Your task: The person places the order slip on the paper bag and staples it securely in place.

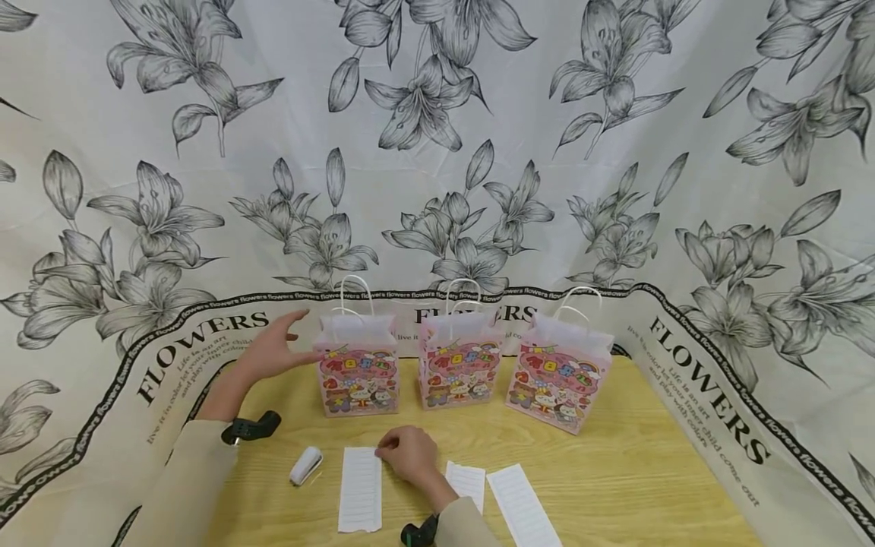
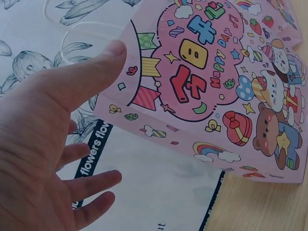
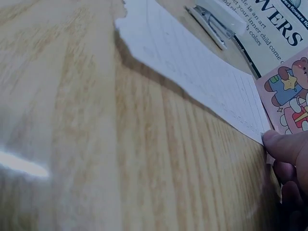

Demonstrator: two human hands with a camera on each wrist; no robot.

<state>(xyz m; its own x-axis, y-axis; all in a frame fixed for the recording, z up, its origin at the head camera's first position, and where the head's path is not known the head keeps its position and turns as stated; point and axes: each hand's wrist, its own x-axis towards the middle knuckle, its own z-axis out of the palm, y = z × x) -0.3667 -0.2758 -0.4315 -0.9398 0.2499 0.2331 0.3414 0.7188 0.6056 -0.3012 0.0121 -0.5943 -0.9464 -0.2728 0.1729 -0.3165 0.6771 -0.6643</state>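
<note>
left hand [image 1: 279,348] at the near-left pink gift bag [image 1: 358,380], fingers spread apart, thumb over the bag's side edge; cannot tell if it presses. right hand [image 1: 412,453] pinches the upper right corner of the leftmost paper strip [image 1: 359,490], flat on the wooden surface [image 1: 636,456] in front of that bag. white stapler [image 1: 305,465] left of the strip. two more strips [image 1: 522,505] to the right. middle bag [image 1: 458,372] and right bag [image 1: 557,384] upright alongside.
</note>
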